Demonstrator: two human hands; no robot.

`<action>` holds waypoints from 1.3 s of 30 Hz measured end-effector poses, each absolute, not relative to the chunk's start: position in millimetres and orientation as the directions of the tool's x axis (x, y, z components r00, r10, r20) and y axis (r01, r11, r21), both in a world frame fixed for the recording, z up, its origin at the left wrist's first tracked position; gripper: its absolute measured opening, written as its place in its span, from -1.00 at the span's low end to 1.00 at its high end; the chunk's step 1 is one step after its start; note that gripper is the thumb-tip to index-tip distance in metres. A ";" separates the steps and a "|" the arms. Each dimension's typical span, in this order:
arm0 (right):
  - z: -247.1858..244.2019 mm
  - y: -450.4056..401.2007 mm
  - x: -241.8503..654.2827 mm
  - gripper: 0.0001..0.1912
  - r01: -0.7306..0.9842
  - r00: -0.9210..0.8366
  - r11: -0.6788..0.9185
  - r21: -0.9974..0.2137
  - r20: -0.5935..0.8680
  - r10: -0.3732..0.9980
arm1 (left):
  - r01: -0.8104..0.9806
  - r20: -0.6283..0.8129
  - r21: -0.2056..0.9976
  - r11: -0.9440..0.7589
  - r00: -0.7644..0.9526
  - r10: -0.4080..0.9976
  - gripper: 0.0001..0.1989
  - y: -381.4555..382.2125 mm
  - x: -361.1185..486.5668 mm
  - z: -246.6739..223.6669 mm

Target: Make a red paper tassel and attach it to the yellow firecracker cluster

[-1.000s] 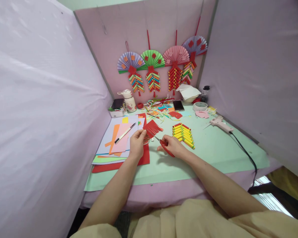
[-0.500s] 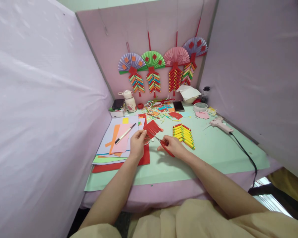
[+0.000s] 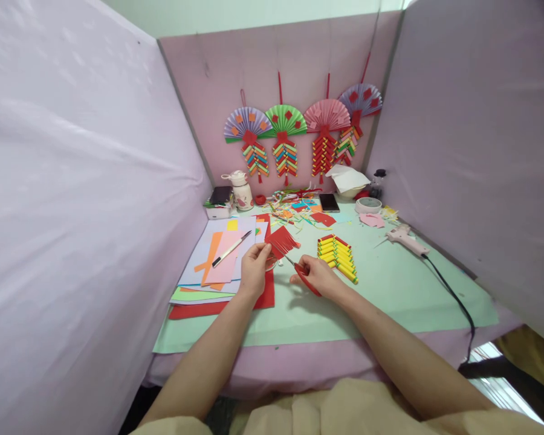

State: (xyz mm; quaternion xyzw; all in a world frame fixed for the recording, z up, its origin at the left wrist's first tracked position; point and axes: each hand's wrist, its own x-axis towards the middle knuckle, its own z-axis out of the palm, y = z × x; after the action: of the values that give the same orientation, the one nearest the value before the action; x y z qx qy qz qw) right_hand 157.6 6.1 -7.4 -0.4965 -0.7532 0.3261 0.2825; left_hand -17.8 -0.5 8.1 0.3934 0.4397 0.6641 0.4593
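Observation:
Between thumb and fingers, my left hand [image 3: 254, 266] pinches a piece of red paper [image 3: 281, 240] whose right side is cut into thin fringe strips. My right hand [image 3: 320, 276] is wrapped round the red handles of a pair of scissors [image 3: 306, 279]. The scissor blades point up and left and meet the lower part of the paper. Just right of the scissors lies a chevron of yellow paper rolls [image 3: 338, 257] with green ends and red rolls at its top. The stack of coloured paper [image 3: 193, 296] lies left of my left hand, with a pen [image 3: 231, 249] on it.
A glue gun [image 3: 407, 239] with a black cord lies at the right. Paper scraps [image 3: 294, 208], a phone [image 3: 329, 203], a tape roll [image 3: 368, 205] and a bottle [image 3: 242, 192] sit along the back. Several paper fan ornaments [image 3: 327, 115] hang on the back wall.
The whole view has shifted slightly, so the table appears a little lower. Both hands keep their grips, and the scissors remain at the red paper's lower part.

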 end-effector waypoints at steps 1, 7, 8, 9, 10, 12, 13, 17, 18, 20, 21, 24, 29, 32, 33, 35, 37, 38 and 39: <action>-6.7 5.4 157.4 -0.64 0.567 -0.349 0.288 -0.772 0.091 0.933 | -0.259 0.121 0.946 -0.197 -0.281 0.952 -0.71 -0.7 -17.2 7.5; -1.9 -1.3 156.7 -0.72 0.583 -0.376 0.276 -0.764 0.048 0.925 | -0.269 0.140 0.935 -0.231 -0.320 0.937 -0.71 -2.1 -15.5 7.3; -1.0 -2.8 156.7 -0.73 0.578 -0.391 0.278 -0.767 0.038 0.919 | -0.281 0.146 0.929 -0.242 -0.323 0.935 -0.72 -2.0 -16.4 8.5; -0.1 -4.2 156.8 -0.74 0.571 -0.407 0.281 -0.772 0.031 0.913 | -0.292 0.149 0.923 -0.251 -0.330 0.932 -0.72 -1.9 -17.8 9.9; 0.5 -5.4 156.8 -0.74 0.563 -0.421 0.284 -0.776 0.026 0.907 | -0.299 0.149 0.919 -0.257 -0.339 0.929 -0.73 -1.8 -19.5 11.7; 0.6 -7.1 156.4 -0.74 0.557 -0.436 0.286 -0.780 0.019 0.900 | -0.312 0.141 0.913 -0.264 -0.365 0.920 -0.72 -1.8 -23.5 15.3; 0.1 -7.5 156.1 -0.74 0.556 -0.439 0.285 -0.781 0.016 0.898 | -0.324 0.134 0.908 -0.266 -0.379 0.916 -0.72 -2.0 -25.3 16.9; -4.3 -6.9 154.7 -0.76 0.550 -0.454 0.293 -0.782 0.015 0.891 | -0.369 0.105 0.889 -0.272 -0.413 0.905 -0.69 -3.0 -29.1 19.5; -5.1 -6.5 154.2 -0.76 0.548 -0.454 0.296 -0.782 0.019 0.891 | -0.376 0.107 0.884 -0.276 -0.413 0.905 -0.68 -3.0 -29.2 19.3; -5.4 -6.1 152.9 -0.76 0.551 -0.449 0.298 -0.780 0.024 0.893 | -0.397 0.116 0.871 -0.289 -0.406 0.906 -0.67 -2.8 -28.8 18.6; -4.9 -6.2 152.2 -0.76 0.555 -0.446 0.300 -0.776 0.026 0.894 | -0.410 0.118 0.863 -0.295 -0.404 0.907 -0.67 -2.6 -28.5 18.3; -2.0 -7.1 150.4 -0.74 0.578 -0.431 0.307 -0.756 0.037 0.902 | -0.441 0.114 0.844 -0.305 -0.409 0.905 -0.67 -2.3 -28.0 18.5; -1.3 -7.5 150.0 -0.73 0.619 -0.405 0.301 -0.726 0.034 0.914 | -0.452 0.114 0.834 -0.318 -0.423 0.899 -0.68 -3.0 -27.4 20.2; -3.8 -6.4 150.8 -0.72 0.615 -0.400 0.300 -0.730 0.039 0.916 | -0.469 0.106 0.826 -0.312 -0.414 0.904 -0.67 -2.7 -27.2 19.5; -4.3 -6.1 151.0 -0.72 0.612 -0.399 0.302 -0.731 0.044 0.916 | -0.476 0.101 0.825 -0.304 -0.405 0.909 -0.67 -2.5 -27.2 19.1; -4.2 -5.8 151.3 -0.71 0.611 -0.395 0.307 -0.730 0.055 0.917 | -0.490 0.088 0.824 -0.285 -0.385 0.919 -0.67 -1.9 -27.4 18.1; -2.9 -6.0 151.4 -0.69 0.613 -0.389 0.309 -0.727 0.063 0.919 | -0.500 0.075 0.825 -0.262 -0.362 0.929 -0.67 -1.3 -27.6 17.1; -2.1 -6.0 151.5 -0.69 0.614 -0.386 0.308 -0.726 0.064 0.920 | -0.503 0.068 0.828 -0.248 -0.349 0.935 -0.67 -1.0 -27.6 16.6; -1.4 -6.0 151.5 -0.69 0.616 -0.383 0.305 -0.726 0.062 0.922 | -0.503 0.060 0.832 -0.233 -0.337 0.940 -0.67 -0.9 -27.5 16.1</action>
State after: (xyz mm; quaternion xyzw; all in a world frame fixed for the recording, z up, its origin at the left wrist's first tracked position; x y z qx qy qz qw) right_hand 151.5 -6.0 -1.4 -0.4991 -0.7704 0.3134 0.2434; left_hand -27.5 -0.9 16.1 0.2939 0.3716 0.7282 0.4953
